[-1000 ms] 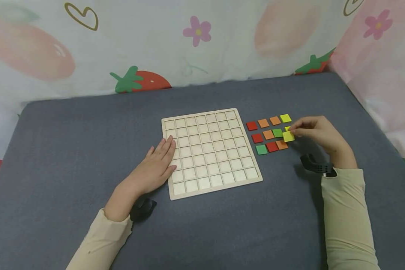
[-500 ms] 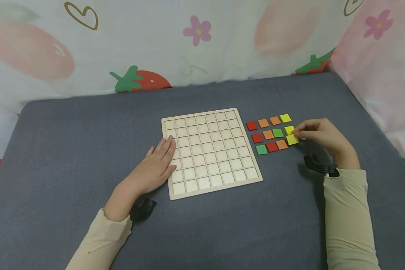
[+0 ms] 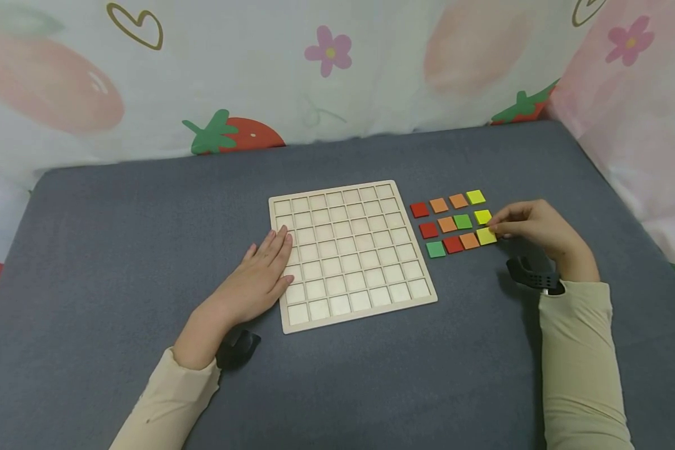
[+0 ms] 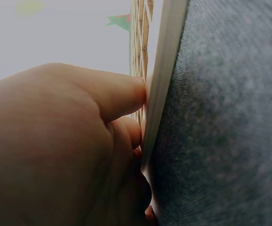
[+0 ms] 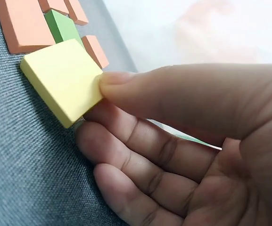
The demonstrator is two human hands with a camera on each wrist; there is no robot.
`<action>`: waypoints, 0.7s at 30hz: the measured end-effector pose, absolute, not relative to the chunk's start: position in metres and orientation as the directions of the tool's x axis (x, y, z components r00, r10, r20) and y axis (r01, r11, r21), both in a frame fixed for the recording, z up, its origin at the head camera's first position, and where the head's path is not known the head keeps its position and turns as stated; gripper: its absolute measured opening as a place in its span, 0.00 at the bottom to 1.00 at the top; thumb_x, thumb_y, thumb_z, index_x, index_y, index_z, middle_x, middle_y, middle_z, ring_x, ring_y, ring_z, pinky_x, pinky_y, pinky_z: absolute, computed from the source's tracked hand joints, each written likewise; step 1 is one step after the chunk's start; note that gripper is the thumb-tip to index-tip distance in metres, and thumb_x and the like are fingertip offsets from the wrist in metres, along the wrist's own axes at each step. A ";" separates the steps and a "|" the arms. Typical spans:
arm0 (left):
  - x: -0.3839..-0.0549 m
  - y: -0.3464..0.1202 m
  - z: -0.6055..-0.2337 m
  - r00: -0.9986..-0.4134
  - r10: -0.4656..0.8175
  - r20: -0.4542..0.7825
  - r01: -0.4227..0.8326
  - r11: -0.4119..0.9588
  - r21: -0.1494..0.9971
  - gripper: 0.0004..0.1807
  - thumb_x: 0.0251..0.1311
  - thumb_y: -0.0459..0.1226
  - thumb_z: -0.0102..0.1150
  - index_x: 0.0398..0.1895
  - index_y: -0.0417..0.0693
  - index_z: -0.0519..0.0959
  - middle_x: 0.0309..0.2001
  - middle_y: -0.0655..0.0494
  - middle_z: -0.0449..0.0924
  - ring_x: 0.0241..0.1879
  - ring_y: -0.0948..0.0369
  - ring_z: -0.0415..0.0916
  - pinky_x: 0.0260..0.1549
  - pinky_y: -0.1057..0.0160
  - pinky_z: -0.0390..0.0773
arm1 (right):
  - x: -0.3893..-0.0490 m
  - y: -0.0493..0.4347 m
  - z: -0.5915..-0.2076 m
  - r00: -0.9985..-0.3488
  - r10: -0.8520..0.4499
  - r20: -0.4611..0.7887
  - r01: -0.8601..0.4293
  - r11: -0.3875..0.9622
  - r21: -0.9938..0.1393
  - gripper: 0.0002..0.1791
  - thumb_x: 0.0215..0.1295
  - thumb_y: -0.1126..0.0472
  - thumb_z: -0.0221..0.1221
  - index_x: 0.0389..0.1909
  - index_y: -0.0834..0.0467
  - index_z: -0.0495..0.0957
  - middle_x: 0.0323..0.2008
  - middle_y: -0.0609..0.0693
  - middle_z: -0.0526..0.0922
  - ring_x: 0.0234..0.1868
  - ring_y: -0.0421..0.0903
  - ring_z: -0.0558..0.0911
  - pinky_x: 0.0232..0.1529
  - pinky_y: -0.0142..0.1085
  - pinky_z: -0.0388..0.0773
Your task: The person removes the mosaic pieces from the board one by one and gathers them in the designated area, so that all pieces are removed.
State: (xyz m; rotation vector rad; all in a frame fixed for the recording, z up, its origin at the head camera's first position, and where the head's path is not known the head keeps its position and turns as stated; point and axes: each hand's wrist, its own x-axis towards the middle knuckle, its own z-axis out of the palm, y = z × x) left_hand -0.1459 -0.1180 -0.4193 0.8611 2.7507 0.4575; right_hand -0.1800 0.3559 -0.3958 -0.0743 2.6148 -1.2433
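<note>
A pale wooden grid board (image 3: pixel 337 255) lies on the dark grey cloth, its square cells bare. My left hand (image 3: pixel 254 281) rests on the board's left edge with straight fingers; in the left wrist view the thumb (image 4: pixel 121 96) touches the rim. To the board's right, small square tiles form three rows of red, orange, green and yellow. My right hand (image 3: pixel 542 234) pinches a yellow tile (image 5: pixel 65 80) between thumb and fingers at the right end of the nearest row. Beside it lies an orange tile (image 3: pixel 469 241), and just behind it another yellow tile (image 3: pixel 482 217).
A dark grey cloth (image 3: pixel 146 250) covers the table. White curtain (image 3: pixel 371 75) printed with fruit and flowers hangs along the back, and a pink one (image 3: pixel 635 137) on the right. Black wrist devices sit at both cuffs.
My right hand has moved the yellow tile right and nearer, off the other yellow one, then slightly left beside the orange tile. The left hand has stayed put.
</note>
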 end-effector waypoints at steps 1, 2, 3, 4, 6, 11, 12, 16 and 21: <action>-0.146 -0.118 -0.419 -0.805 0.582 -0.117 0.512 0.781 0.358 0.36 0.72 0.42 0.41 0.73 0.34 0.41 0.74 0.42 0.33 0.73 0.49 0.30 0.67 0.43 0.39 | -0.181 0.356 -0.396 -0.968 -0.151 -0.199 0.059 0.636 -0.770 0.15 0.63 0.61 0.61 0.41 0.71 0.80 0.27 0.40 0.82 0.30 0.40 0.76 0.32 0.31 0.75; -0.145 -0.118 -0.420 -0.806 0.580 -0.117 0.511 0.782 0.357 0.36 0.72 0.42 0.41 0.73 0.34 0.41 0.74 0.42 0.33 0.73 0.49 0.30 0.67 0.43 0.39 | -0.182 0.355 -0.396 -0.968 -0.151 -0.200 0.059 0.639 -0.767 0.15 0.63 0.61 0.61 0.42 0.71 0.80 0.27 0.40 0.82 0.30 0.40 0.76 0.32 0.31 0.75; -0.145 -0.119 -0.420 -0.808 0.578 -0.118 0.509 0.784 0.357 0.36 0.72 0.42 0.41 0.73 0.34 0.41 0.74 0.42 0.33 0.73 0.49 0.30 0.67 0.43 0.39 | -0.183 0.355 -0.396 -0.968 -0.151 -0.202 0.059 0.642 -0.764 0.15 0.63 0.61 0.61 0.42 0.71 0.80 0.27 0.40 0.82 0.30 0.40 0.76 0.32 0.31 0.75; -0.145 -0.119 -0.420 -0.809 0.576 -0.118 0.506 0.785 0.358 0.36 0.72 0.42 0.41 0.73 0.34 0.41 0.74 0.42 0.33 0.73 0.49 0.30 0.67 0.43 0.39 | -0.184 0.355 -0.396 -0.967 -0.150 -0.206 0.061 0.646 -0.760 0.16 0.62 0.61 0.62 0.43 0.72 0.79 0.27 0.40 0.82 0.30 0.39 0.76 0.32 0.31 0.75; -0.145 -0.119 -0.420 -0.812 0.572 -0.120 0.502 0.788 0.357 0.36 0.72 0.42 0.41 0.73 0.35 0.41 0.74 0.42 0.33 0.73 0.49 0.29 0.67 0.43 0.39 | -0.186 0.355 -0.396 -0.965 -0.151 -0.213 0.065 0.653 -0.755 0.17 0.62 0.61 0.62 0.43 0.72 0.79 0.28 0.40 0.82 0.30 0.39 0.76 0.32 0.30 0.76; -0.144 -0.120 -0.421 -0.817 0.564 -0.122 0.495 0.793 0.355 0.36 0.72 0.42 0.41 0.73 0.35 0.40 0.74 0.43 0.32 0.73 0.50 0.29 0.67 0.43 0.39 | -0.190 0.354 -0.396 -0.961 -0.162 -0.224 0.066 0.653 -0.754 0.18 0.61 0.61 0.63 0.44 0.72 0.79 0.30 0.40 0.83 0.32 0.37 0.76 0.33 0.30 0.76; -0.144 -0.120 -0.421 -0.818 0.562 -0.121 0.493 0.794 0.356 0.36 0.72 0.42 0.41 0.73 0.35 0.40 0.74 0.43 0.32 0.73 0.50 0.29 0.67 0.44 0.39 | -0.191 0.353 -0.395 -0.961 -0.165 -0.222 0.062 0.653 -0.755 0.18 0.61 0.61 0.63 0.45 0.72 0.79 0.31 0.40 0.83 0.32 0.37 0.76 0.33 0.30 0.76; -0.144 -0.121 -0.422 -0.815 0.565 -0.130 0.489 0.790 0.370 0.36 0.72 0.42 0.41 0.73 0.35 0.40 0.74 0.43 0.32 0.73 0.50 0.29 0.67 0.43 0.39 | -0.189 0.351 -0.396 -0.965 -0.151 -0.214 0.063 0.659 -0.750 0.19 0.62 0.60 0.63 0.46 0.72 0.79 0.32 0.39 0.82 0.32 0.38 0.76 0.33 0.30 0.75; -0.139 -0.128 -0.427 -0.794 0.588 -0.154 0.469 0.754 0.460 0.39 0.71 0.46 0.43 0.73 0.36 0.39 0.74 0.43 0.30 0.73 0.50 0.28 0.66 0.42 0.37 | -0.181 0.345 -0.399 -0.981 -0.121 -0.150 0.033 0.661 -0.749 0.20 0.65 0.57 0.60 0.48 0.70 0.78 0.34 0.42 0.83 0.35 0.39 0.76 0.38 0.30 0.74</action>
